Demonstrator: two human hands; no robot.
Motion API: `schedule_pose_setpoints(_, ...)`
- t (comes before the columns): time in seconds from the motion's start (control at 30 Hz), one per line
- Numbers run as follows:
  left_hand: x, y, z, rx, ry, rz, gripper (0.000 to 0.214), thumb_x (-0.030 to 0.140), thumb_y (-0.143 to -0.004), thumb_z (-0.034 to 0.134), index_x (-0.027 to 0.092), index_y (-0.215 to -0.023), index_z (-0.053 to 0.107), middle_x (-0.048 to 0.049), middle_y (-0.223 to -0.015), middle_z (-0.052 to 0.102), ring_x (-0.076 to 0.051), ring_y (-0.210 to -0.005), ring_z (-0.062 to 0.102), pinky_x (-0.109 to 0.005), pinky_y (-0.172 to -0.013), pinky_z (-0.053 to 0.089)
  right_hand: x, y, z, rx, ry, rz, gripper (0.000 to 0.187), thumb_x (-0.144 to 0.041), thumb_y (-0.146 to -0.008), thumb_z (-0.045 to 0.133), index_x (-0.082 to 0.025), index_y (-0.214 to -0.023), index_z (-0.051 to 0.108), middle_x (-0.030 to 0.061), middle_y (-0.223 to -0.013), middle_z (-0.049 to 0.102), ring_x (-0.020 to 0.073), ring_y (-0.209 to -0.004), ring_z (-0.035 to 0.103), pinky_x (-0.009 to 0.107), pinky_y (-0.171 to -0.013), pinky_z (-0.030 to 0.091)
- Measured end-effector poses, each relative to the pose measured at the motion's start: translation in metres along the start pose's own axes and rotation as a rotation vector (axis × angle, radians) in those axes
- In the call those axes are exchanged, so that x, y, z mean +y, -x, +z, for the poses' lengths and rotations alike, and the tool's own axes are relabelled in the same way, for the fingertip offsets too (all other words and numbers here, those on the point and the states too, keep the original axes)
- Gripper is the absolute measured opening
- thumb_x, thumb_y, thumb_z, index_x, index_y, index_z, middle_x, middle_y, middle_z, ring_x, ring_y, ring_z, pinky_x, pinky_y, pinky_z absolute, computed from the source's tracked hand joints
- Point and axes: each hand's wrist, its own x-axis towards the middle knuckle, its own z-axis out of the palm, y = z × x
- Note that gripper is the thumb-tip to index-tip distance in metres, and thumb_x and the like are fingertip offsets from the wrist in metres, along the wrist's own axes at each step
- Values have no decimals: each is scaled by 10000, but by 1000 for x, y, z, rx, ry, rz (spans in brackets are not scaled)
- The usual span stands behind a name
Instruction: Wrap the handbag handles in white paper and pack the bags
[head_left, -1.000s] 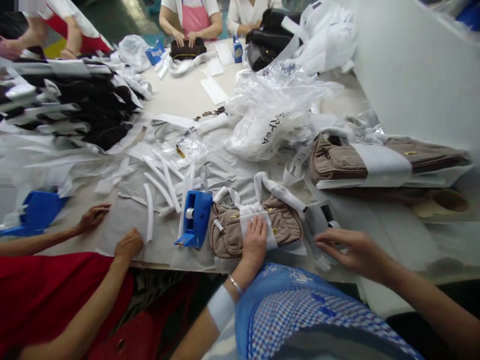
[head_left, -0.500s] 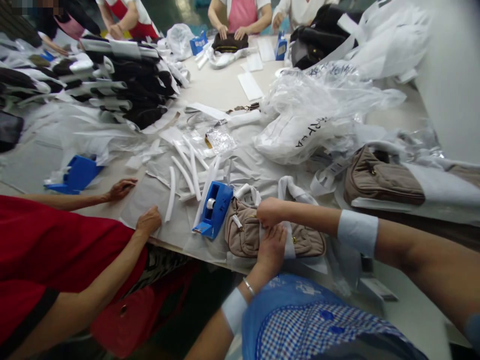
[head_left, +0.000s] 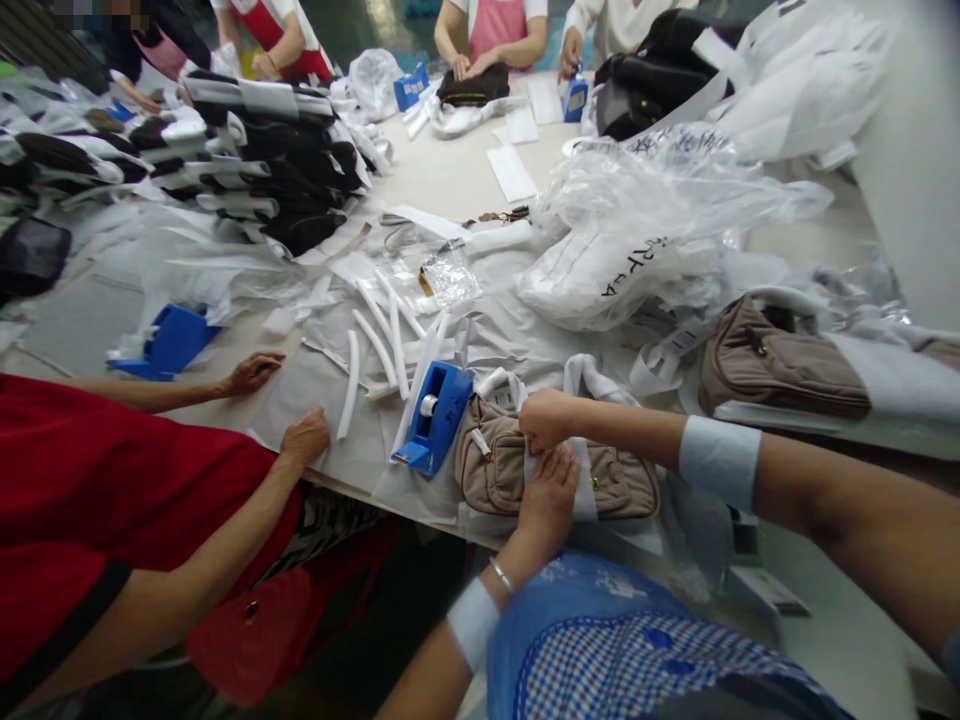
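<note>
A small tan handbag (head_left: 501, 470) lies at the table's near edge, with a white paper band around its middle. My left hand (head_left: 549, 498) rests flat on the bag and the band, fingers stretched out. My right hand (head_left: 546, 419) reaches across from the right and is closed in a fist at the top of the band, above my left hand. What it pinches is hidden. A blue tape dispenser (head_left: 437, 415) stands just left of the bag.
A person in red on my left has both hands (head_left: 304, 437) on white paper. White foam strips (head_left: 375, 350), plastic bags (head_left: 637, 220), another tan bag (head_left: 772, 365) and stacked black bags (head_left: 262, 170) cover the table. Other workers stand at the far end.
My right hand came in from the table at the right and closed at the top of the bag's band. The view swung left. My left hand stayed on the bag.
</note>
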Motion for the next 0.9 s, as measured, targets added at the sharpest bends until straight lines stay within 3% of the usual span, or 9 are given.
schedule_pose_setpoints(0.17,1,0,-3,-8,-7,6,460,55,-921,423,62,-1369,527,-166,-1503,450,-288,-1447,332,-458,-1186,358,15,2,-10,-90,95,-30,374,-467,-617,825,-126,-559,683,105,-602,696,247,-717,661,313,-690,430)
schedule_pose_setpoints(0.3,1,0,-4,-28,-31,-6,453,74,-938,421,84,-1380,519,-129,-1528,425,-271,-1459,307,-453,-1201,332,41,1,-12,-84,49,5,462,-554,-688,758,-103,-609,703,94,-617,704,185,-651,628,264,-646,375)
schedule_pose_setpoints(0.4,0,-1,-3,-32,-40,-7,451,93,-950,413,93,-1390,510,-123,-1532,419,-270,-1450,328,-452,-1195,340,63,-1,-11,-6,-35,74,463,-544,-757,698,-102,-618,709,60,-584,685,137,-606,597,234,-629,362)
schedule_pose_setpoints(0.5,0,-1,-2,-19,-18,2,446,90,-948,399,90,-1376,525,-128,-1523,429,-269,-1446,338,-455,-1192,341,76,2,-8,144,-91,172,435,-465,-849,618,-83,-671,724,74,-631,692,152,-662,620,238,-667,396)
schedule_pose_setpoints(0.6,-1,0,-2,-11,8,1,468,67,-930,403,94,-1383,519,-131,-1521,431,-263,-1448,334,-464,-1195,335,71,16,5,309,-134,222,311,-339,-905,575,-79,-886,745,119,-847,738,208,-812,661,271,-749,448)
schedule_pose_setpoints(0.73,-3,1,0,-20,26,-7,517,40,-903,419,91,-1413,486,-148,-1503,455,-260,-1442,350,-468,-1191,344,48,38,41,368,-247,108,248,-262,-906,585,-221,-1107,724,58,-1101,739,198,-964,678,265,-847,499)
schedule_pose_setpoints(0.9,-2,-5,-13,-26,108,-16,493,19,-881,428,105,-1349,556,-144,-1497,466,-268,-1434,366,-496,-1191,337,41,55,58,477,-344,131,346,-127,-888,506,-206,-1153,713,89,-1128,738,227,-1024,686,326,-908,527)
